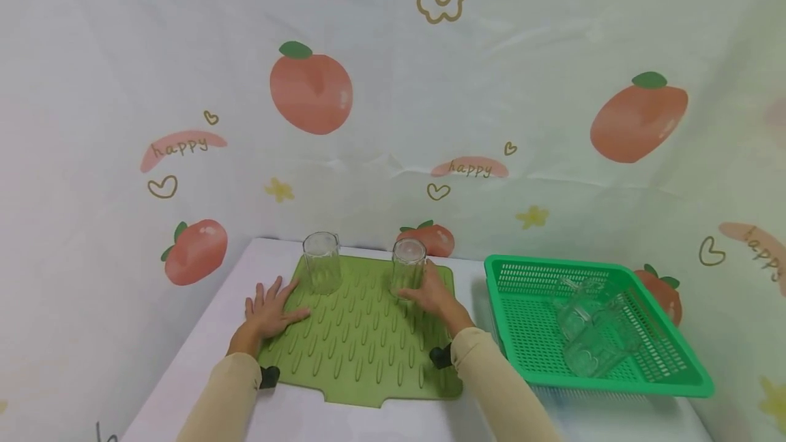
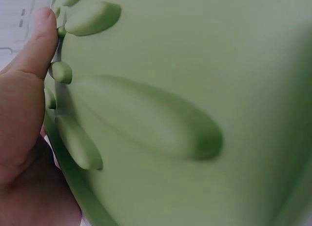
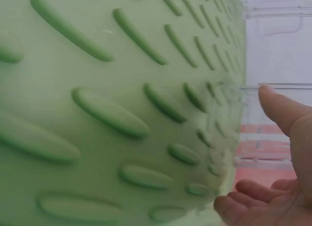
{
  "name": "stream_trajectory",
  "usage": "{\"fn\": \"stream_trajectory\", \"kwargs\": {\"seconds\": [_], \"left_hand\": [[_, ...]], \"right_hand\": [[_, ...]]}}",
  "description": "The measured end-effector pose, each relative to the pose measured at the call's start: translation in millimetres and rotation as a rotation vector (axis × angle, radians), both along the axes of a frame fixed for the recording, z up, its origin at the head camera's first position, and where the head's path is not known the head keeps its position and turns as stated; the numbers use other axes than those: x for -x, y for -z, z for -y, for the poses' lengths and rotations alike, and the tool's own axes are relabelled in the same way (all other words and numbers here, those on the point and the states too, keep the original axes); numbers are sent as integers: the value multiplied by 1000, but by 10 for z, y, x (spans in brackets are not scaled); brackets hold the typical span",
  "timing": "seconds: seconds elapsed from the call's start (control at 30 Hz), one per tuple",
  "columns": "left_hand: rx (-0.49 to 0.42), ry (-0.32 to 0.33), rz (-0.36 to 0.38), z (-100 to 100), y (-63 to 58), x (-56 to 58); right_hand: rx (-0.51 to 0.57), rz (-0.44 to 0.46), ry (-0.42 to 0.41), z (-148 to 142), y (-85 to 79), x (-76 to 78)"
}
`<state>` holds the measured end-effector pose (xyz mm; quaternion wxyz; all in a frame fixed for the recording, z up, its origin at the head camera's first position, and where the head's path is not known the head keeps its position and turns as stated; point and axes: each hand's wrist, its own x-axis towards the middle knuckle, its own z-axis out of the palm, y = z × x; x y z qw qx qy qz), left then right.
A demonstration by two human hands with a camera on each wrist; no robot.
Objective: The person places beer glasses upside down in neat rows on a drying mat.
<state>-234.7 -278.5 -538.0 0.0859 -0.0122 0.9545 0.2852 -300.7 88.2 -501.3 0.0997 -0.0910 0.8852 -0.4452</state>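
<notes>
A green ridged drying mat (image 1: 362,353) lies on the white table. My left hand (image 1: 268,312) rests at its left edge with the fingers spread; in the left wrist view, the thumb (image 2: 41,45) shows along the mat's edge. Toward the mat's far right corner stands a clear glass mug (image 1: 405,268), which my right hand (image 1: 434,292) holds low down. The thumb lies across its front and the fingers are at its right side. Another clear glass mug (image 1: 323,268) stands upright at the mat's far left, close beyond my left hand.
A green plastic basket (image 1: 510,374) sits on the table to the right of the mat. Several clear glass mugs (image 1: 592,346) lie tipped over inside it. Behind the table hangs a white cloth (image 1: 368,203) with printed fruit.
</notes>
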Motion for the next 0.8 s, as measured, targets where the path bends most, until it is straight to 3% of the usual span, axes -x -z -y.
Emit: {"fn": "stream_trajectory", "kwargs": {"seconds": [0.1, 0.43, 0.8], "left_hand": [[-1, -3, 20, -9, -15, 0], [17, -3, 37, 1, -5, 40], [0, -9, 31, 32, 45, 70]], "right_hand": [[-66, 33, -1, -47, -111, -24], [-160, -99, -26, -221, -371, -80], [-407, -204, -54, -361, -622, -185]]}}
